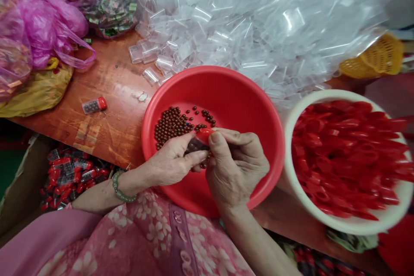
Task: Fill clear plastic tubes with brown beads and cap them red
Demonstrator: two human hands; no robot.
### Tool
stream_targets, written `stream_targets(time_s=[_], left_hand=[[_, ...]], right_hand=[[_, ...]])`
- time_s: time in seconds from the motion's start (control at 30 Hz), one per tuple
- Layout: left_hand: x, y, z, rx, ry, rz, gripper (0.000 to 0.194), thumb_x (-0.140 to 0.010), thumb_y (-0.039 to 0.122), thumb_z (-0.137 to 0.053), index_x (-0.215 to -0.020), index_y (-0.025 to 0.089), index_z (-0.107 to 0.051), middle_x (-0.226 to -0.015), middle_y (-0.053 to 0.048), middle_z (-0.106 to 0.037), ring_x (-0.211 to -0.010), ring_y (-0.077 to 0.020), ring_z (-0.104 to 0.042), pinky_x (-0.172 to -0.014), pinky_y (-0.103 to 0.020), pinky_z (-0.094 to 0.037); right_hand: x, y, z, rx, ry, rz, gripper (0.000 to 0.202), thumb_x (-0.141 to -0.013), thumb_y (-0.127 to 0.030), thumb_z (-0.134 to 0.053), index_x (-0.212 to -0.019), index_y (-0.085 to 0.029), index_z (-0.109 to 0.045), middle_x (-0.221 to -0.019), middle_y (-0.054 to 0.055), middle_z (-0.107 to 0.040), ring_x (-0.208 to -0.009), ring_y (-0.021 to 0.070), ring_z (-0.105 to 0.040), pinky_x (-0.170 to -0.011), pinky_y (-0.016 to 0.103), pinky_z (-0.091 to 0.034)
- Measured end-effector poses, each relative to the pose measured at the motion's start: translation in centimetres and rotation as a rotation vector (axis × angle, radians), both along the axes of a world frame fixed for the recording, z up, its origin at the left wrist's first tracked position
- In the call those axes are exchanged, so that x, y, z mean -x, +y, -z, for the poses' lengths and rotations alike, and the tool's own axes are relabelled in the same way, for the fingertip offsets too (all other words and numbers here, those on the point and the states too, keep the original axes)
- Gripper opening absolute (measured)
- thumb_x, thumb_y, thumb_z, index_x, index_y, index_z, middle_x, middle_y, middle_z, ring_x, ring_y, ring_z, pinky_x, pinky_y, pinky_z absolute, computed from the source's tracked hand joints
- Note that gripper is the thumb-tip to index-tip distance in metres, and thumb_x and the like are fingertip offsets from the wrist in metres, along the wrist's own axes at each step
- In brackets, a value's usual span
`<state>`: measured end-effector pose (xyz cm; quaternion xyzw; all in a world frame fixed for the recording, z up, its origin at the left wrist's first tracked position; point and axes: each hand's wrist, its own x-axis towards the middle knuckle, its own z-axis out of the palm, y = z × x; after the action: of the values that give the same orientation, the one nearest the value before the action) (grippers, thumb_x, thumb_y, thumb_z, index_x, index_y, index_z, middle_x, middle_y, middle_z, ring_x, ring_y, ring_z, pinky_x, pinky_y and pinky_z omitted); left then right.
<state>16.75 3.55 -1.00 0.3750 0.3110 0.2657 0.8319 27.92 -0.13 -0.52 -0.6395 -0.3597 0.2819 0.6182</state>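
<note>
Over a red basin [239,90] my two hands meet on one small clear container [191,145] of dark balls. My left hand [173,159] is closed around its clear body. A red cap [204,134] sits at the container's other end, pinched by the thumb and fingers of my right hand [234,159]. Whether the cap is fully seated I cannot tell. Loose brown balls [171,127] lie in the left part of the basin, below my hands. A white tub [293,172] heaped with red caps [343,155] stands to the right.
Clear empty containers [213,30] form a large pile behind the basin. One filled, capped container [93,105] lies on the table at left. A box [19,181] below holds several more. Pink bags [48,21] and a yellow basket [375,56] flank the pile.
</note>
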Motion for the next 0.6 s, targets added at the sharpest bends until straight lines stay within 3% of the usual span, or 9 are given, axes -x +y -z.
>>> stream_targets(time_s=[0.2,0.37,0.5,0.6], left_hand=[[0.5,0.3,0.0,0.013,-0.035,0.048,0.021,-0.085,0.029,-0.067,-0.080,0.014,-0.053,-0.066,0.003,-0.056,-0.062,-0.0072,-0.052,-0.063,-0.022,-0.044],[0.6,0.4,-0.2,0.043,-0.042,0.038,0.024,-0.084,0.032,-0.069,-0.079,0.015,-0.053,-0.066,0.004,-0.055,-0.062,-0.0073,-0.051,-0.064,-0.023,-0.045],[0.5,0.3,0.1,0.028,-0.043,0.032,0.021,-0.086,0.029,-0.065,-0.077,0.014,-0.053,-0.067,0.003,-0.054,-0.060,-0.0068,-0.051,-0.063,-0.023,-0.044],[0.5,0.3,0.5,0.055,-0.080,0.032,0.023,-0.085,0.033,-0.065,-0.078,0.014,-0.053,-0.069,0.003,-0.055,-0.059,-0.0066,-0.052,-0.061,-0.022,-0.043]], right_hand=[[0.1,0.1,-0.4,0.004,0.098,-0.046,0.020,-0.078,-0.028,-0.079,-0.074,-0.018,-0.062,-0.080,-0.002,-0.071,-0.042,0.0026,-0.048,-0.034,0.016,-0.037],[0.0,0.0,-0.1,0.016,0.021,-0.080,0.019,-0.079,-0.030,-0.078,-0.078,-0.019,-0.063,-0.083,-0.002,-0.069,-0.042,0.0032,-0.047,-0.038,0.020,-0.045],[-0.7,-0.3,0.7,0.011,-0.221,-0.098,0.015,-0.083,-0.031,-0.074,-0.082,-0.019,-0.064,-0.083,0.000,-0.070,-0.048,0.0074,-0.055,-0.042,0.022,-0.047],[-2.2,-0.2,1.0,-0.112,-0.590,-0.224,0.008,-0.089,-0.027,-0.067,-0.095,-0.022,-0.065,-0.089,0.002,-0.071,-0.066,0.0139,-0.067,-0.057,0.028,-0.055]])
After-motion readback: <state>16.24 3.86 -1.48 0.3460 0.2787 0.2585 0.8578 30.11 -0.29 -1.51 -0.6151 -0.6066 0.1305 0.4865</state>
